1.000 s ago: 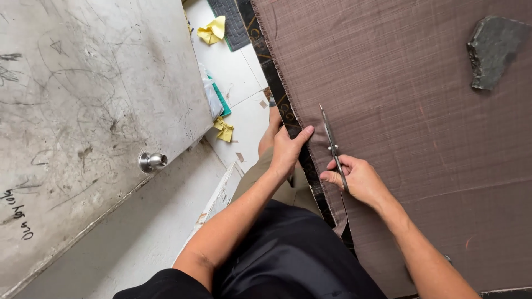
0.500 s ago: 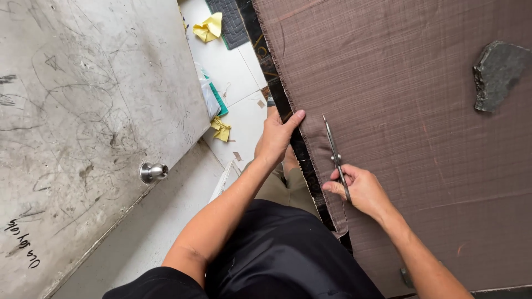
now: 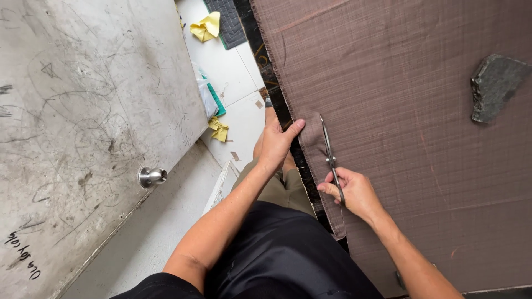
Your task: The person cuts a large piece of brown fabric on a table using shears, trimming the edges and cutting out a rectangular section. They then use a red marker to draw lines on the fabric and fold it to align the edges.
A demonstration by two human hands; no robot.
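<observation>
Cloth: a wide sheet of brown woven fabric with a faint check (image 3: 399, 127) lies flat over the table, filling the right and far part of the scene; its frayed left edge hangs just past the dark table edge (image 3: 277, 99)
Scissors: slim metal scissors (image 3: 328, 152) sit on the cloth near its left edge, blades pointing away from the person
Right hand: the right hand (image 3: 354, 191) is clenched around the scissor handles, resting on the cloth
Left hand: the left hand (image 3: 277, 141) presses fingers onto the narrow strip of cloth left of the blades, thumb at the table edge, pinning it rather than gripping it
Handling: the cloth looks light, soft and limp, likely to shift or pucker under the blades; it seems best held flat and taut close beside the blades, on the edge strip
Weight: a flat grey stone (image 3: 496, 86) rests on the cloth at far right, well apart from both hands
Floor: white tiles at left carry crumpled yellow scraps (image 3: 206, 26) and a grey mat
Door: a scuffed grey door with a round metal knob (image 3: 151, 176) stands at left
</observation>
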